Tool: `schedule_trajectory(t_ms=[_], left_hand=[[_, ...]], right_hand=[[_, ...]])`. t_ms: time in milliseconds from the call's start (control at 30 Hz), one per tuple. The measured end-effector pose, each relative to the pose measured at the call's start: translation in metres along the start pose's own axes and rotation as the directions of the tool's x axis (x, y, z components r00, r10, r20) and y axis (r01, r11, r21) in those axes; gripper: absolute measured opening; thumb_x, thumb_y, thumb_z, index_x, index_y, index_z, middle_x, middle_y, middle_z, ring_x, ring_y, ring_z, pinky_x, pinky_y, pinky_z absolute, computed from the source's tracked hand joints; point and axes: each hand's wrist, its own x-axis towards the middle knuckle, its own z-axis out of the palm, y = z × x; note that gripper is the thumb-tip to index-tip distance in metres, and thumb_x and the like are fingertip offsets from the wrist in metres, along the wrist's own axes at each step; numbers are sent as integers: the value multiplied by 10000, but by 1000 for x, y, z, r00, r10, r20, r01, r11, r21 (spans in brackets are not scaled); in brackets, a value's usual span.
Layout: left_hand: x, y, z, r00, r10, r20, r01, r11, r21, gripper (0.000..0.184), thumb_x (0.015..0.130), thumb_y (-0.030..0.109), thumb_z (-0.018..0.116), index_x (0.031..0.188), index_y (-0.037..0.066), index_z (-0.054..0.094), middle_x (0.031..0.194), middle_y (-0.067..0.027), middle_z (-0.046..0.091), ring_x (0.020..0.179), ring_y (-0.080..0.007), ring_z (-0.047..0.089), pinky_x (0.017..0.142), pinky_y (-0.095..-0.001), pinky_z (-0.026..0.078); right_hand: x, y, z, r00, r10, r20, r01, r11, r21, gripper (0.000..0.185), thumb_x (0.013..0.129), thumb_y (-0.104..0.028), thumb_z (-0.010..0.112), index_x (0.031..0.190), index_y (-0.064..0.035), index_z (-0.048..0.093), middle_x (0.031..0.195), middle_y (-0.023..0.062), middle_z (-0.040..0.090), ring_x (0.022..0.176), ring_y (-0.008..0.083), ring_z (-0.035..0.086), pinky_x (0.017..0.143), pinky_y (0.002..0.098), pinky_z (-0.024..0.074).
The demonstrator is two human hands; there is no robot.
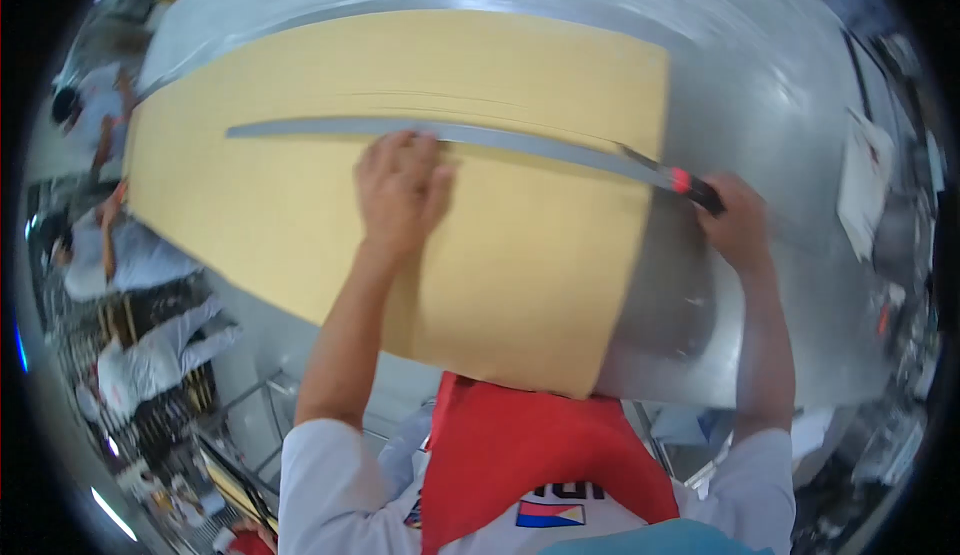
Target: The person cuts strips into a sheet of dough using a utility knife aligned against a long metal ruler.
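A broad, pale yellow sheet that looks like dough [500, 285] lies flat on the metal table. Across it rests a long metal ruler [540, 148], which looks curved through the wide lens. My left hand [400, 190] holds the ruler down near its middle, fingertips bent onto its edge. In my right hand [740, 220] is a utility knife [695, 190] with a black and red handle. Its blade points left, over the sheet beside the ruler's right end. Several thin lines mark the sheet's surface just beyond the ruler.
Shiny steel table top [750, 85] surrounds the sheet at the far side and right. A white board or tray [865, 185] lies at the far right. Several people in white stand on the left, one [120, 250] with a hand near the sheet's left end.
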Motion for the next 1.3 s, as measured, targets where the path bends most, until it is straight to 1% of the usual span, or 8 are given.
schedule_trajectory(t_ms=[67,100,167,367,567,867,1200,1300], left_hand=[[0,6,1,1000,17,-16,-15,996,91,397,924,252,771,1286,91,751,1306,-150,680,1245,-390,606,1063,-549,452],[-1,6,1,999,31,-11,-30,997,66,397,924,252,771,1286,91,751,1306,-150,680,1245,-390,606,1063,-549,452],[-7,3,5,1000,10,-13,-8,992,126,395,928,235,765,1298,96,752,1316,-146,692,1254,-401,621,1073,-530,465],[-9,13,9,1000,-3,-7,4,988,156,390,921,226,736,1290,105,772,1330,-150,707,1265,-424,642,1063,-524,498],[-6,19,4,999,47,15,-49,980,191,422,926,245,701,1311,85,763,1354,-186,686,1274,-441,629,1090,-527,483],[-6,23,1,998,38,41,-46,977,206,430,944,248,685,1339,89,752,1381,-193,674,1299,-439,617,1110,-524,464],[-8,22,1,998,33,59,-44,980,196,449,958,253,671,1376,99,728,1379,-192,673,1308,-432,610,1114,-518,448],[-6,24,-2,996,36,83,-54,974,221,445,955,269,671,1363,102,731,1372,-178,681,1298,-420,616,1114,-509,438]], right_hand=[[-5,5,2,986,-134,-104,131,991,-28,289,774,-101,788,1052,-103,712,1064,94,744,1008,356,716,883,463,551],[-10,4,1,988,-111,-105,107,993,-43,289,774,-101,788,1052,-103,712,1064,94,744,1008,356,716,883,463,551],[-15,3,8,959,-214,-185,201,976,-82,265,757,-87,791,1006,-114,703,1068,61,743,993,324,719,861,456,547],[-21,6,12,943,-251,-217,232,966,-110,305,699,-36,776,969,-134,674,1044,11,734,943,256,712,802,417,526],[-19,8,11,923,-273,-272,249,961,-121,355,653,-19,776,967,-134,658,1026,-8,724,859,234,677,755,410,498],[-20,13,11,932,-262,-250,237,963,-126,398,625,-22,790,976,-151,652,1024,-26,724,861,219,680,743,404,486],[-21,12,11,942,-240,-235,217,969,-116,380,648,-43,794,989,-148,664,1043,-15,725,890,229,684,780,413,510],[-17,12,2,958,-205,-198,190,978,-91,344,687,-69,827,992,-133,682,1045,25,722,904,259,685,766,434,516]])
